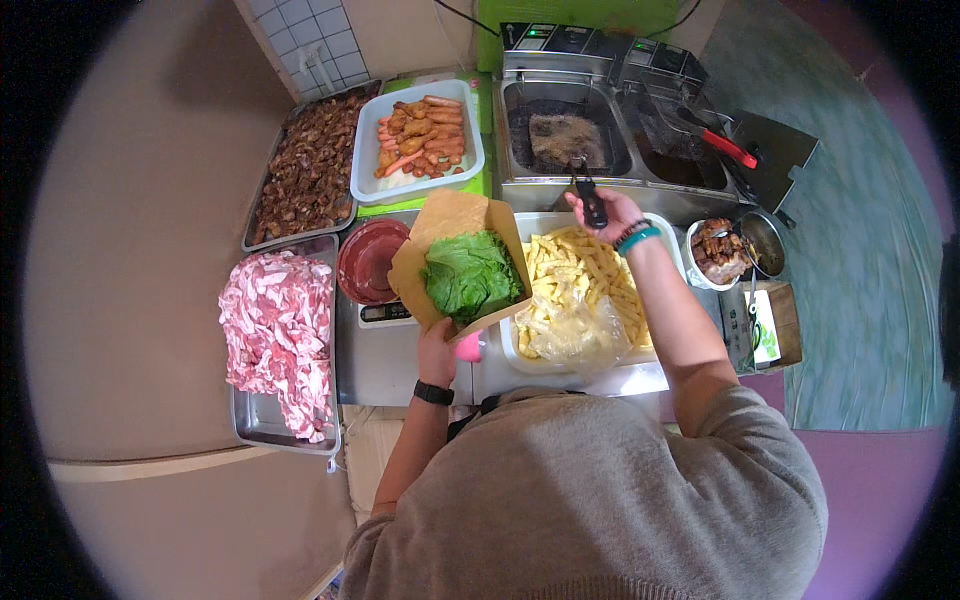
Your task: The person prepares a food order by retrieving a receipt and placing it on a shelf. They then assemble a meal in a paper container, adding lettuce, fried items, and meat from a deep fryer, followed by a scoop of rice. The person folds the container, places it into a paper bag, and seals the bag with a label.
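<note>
My left hand (437, 352) grips the lower edge of an open kraft paper box (446, 214). Green lettuce leaves (472, 276) fill the inside of this box. Over the front rim of the deep fryer (517, 191), my right hand (613, 214) holds a black handle (592, 207). It looks like a fryer basket's handle, running towards the left well. Brownish, frothy food or foam (566, 139) shows in the dark oil there. Below my right forearm is a white tub (510, 352) of pale cut fries (585, 255), partly covered by a clear plastic bag (577, 326).
To the left are a metal tray of raw sliced meat (277, 330), a tray of browned meat (319, 161), a white tub of sausages and chicken (416, 139), a red bowl (371, 262) and a scale (382, 313). Red-handled tongs (729, 148) and a meat bowl (716, 255) are at right.
</note>
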### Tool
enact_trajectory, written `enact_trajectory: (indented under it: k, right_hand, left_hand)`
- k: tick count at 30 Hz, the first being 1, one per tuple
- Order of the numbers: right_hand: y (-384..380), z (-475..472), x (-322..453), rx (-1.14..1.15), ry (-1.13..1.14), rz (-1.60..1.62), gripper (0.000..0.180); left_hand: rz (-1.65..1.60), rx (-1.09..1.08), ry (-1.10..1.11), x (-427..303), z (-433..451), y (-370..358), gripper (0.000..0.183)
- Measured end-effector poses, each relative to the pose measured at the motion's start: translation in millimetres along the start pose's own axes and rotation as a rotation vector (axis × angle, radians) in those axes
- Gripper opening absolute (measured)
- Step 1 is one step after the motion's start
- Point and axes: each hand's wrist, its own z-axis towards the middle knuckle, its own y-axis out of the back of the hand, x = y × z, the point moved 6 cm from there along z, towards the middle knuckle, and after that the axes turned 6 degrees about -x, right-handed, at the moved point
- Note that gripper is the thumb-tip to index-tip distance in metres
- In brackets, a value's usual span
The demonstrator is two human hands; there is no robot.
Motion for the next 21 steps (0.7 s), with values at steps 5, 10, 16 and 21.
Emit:
enact_trajectory:
  k: [5,10,16,21]
  right_hand:
    - [-23,19,-3,-0.021,-0.193,0.142,0.022]
    - [-34,-35,-2,0.032,0.112,-0.285,0.019]
    - [-23,-46,-30,0.006,0.231,-0.328,0.025]
    - [-8,-28,-1,0.059,0.05,-0.197,0.027]
  left_hand:
    - [-1.197,-0.082,0.728,63,2,-58,0.016]
    - [-1.036,0.075,0.565,38,21,-52,0.017]
    - [-0.971,0.184,0.483,60,22,-93,0.017]
    - [-1.315,0.21,0.691,31,36,-96,0.029]
